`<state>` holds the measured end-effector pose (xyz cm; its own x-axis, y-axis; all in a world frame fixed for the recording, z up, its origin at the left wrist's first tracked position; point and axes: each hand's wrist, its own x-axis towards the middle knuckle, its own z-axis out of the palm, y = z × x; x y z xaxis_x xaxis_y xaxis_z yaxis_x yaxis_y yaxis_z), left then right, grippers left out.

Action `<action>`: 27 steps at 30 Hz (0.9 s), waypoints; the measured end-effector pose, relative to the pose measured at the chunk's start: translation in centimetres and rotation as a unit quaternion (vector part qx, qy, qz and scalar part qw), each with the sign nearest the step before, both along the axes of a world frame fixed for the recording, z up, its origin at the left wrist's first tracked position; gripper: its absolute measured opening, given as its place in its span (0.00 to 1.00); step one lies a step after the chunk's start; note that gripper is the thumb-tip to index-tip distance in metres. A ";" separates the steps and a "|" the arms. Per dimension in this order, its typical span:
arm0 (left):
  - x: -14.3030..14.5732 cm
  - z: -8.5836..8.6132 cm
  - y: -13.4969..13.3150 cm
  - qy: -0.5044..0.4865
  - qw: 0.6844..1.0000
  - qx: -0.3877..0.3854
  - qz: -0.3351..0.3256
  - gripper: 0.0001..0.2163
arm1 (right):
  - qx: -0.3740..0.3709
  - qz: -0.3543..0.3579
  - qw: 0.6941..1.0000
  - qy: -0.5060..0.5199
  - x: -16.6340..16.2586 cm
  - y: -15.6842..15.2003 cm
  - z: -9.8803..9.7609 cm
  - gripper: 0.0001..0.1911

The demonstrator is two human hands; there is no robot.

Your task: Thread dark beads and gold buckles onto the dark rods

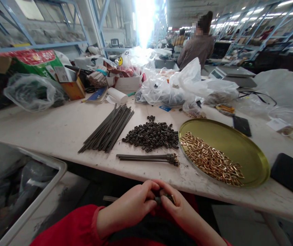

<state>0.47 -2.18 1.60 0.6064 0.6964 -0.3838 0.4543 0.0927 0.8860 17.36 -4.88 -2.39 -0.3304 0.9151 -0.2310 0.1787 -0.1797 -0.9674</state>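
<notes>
Just off the near edge of the pale surface (67, 126), low over the lap, both hands are together on one small piece of work. The left hand (132, 206) pinches a dark strap (158, 200), and the right hand (178, 205) has its fingers curled round the end where something golden glints; how the pieces join, I can't tell from here. A strip end pokes out left of the left wrist, so the strap seems to run crosswise, golden end to the right.

Beyond the fingers, up on the surface, lies a small bundle of straps (143, 157) on much the same crosswise line, metal ends also rightward. Behind it sits a heap of dark loops (154, 135), with loose strips (108, 130) slanting away to the left. Nearer the right hand is the oval tray (228, 131), golden buckles (210, 159) spread along its near left side.
</notes>
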 end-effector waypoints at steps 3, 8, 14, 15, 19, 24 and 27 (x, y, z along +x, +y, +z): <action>0.1 -0.3 -0.3 0.011 1.000 -0.014 -0.009 0.16 | 0.043 0.057 0.996 -0.048 0.5 -0.2 0.4 0.25; 0.7 -0.1 -0.7 0.039 0.999 0.004 -0.004 0.13 | 0.079 0.121 0.984 -0.103 1.2 -0.2 0.6 0.29; 0.4 -0.1 -0.3 -0.008 0.997 -0.070 0.009 0.13 | 0.093 0.114 0.987 -0.066 1.2 -0.7 0.4 0.28; 0.2 -0.1 -0.1 -0.020 0.995 -0.097 0.013 0.12 | 0.090 0.100 0.989 -0.060 1.2 -0.8 0.5 0.27; -0.5 0.3 0.2 0.013 0.990 -0.140 -0.017 0.08 | 0.085 0.063 0.992 -0.071 1.3 -1.4 0.6 0.27; 0.2 0.9 -0.1 0.048 0.995 -0.076 -0.037 0.12 | 0.119 0.055 0.988 -0.086 1.1 -1.8 0.0 0.26; 0.8 0.8 -0.2 0.062 0.996 -0.038 -0.049 0.13 | 0.133 0.042 0.986 -0.093 0.8 -1.9 -0.6 0.24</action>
<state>1.25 -2.40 2.36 0.6142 0.6030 -0.5091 0.5704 0.1065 0.8144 18.12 -6.82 -3.01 -0.3832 0.9223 -0.0502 0.3601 0.0991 -0.9276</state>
